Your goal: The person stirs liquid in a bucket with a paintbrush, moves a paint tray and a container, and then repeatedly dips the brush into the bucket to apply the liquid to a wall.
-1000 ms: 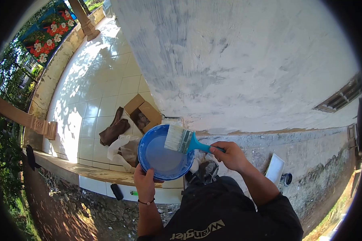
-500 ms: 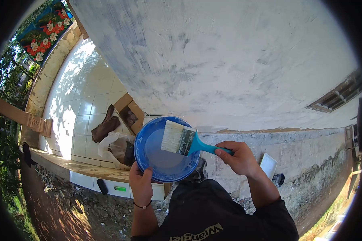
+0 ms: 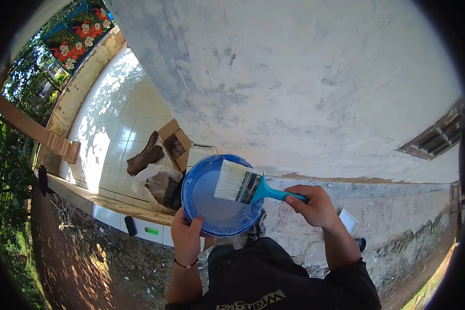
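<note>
My left hand [image 3: 187, 233] grips the near left rim of a blue bucket [image 3: 190, 206], thumb over the edge and fingers hidden underneath. Pale, whitish paint [image 3: 204, 192] lies inside it, with smears up the inner wall. In my right hand [image 3: 311, 205] is a wide paintbrush [image 3: 258, 189], held by its turquoise handle. Its white-coated bristles point left and overlap the bucket's opening in this view. Beyond the bucket rises a wall [image 3: 305, 93] with patchy white paint over grey.
Left of the bucket, a cardboard box [image 3: 169, 129], a brown cloth [image 3: 145, 159] and a crumpled plastic bag [image 3: 157, 181] lie on the tiled floor [image 3: 120, 132]. A white tray [image 3: 348, 222] sits on the ledge at right. A barred vent [image 3: 436, 135] is set in the wall.
The view has shifted, so the surroundings appear slightly further right and lower. Both hands keep their hold on bucket and paintbrush; the brush stays over the bucket.
</note>
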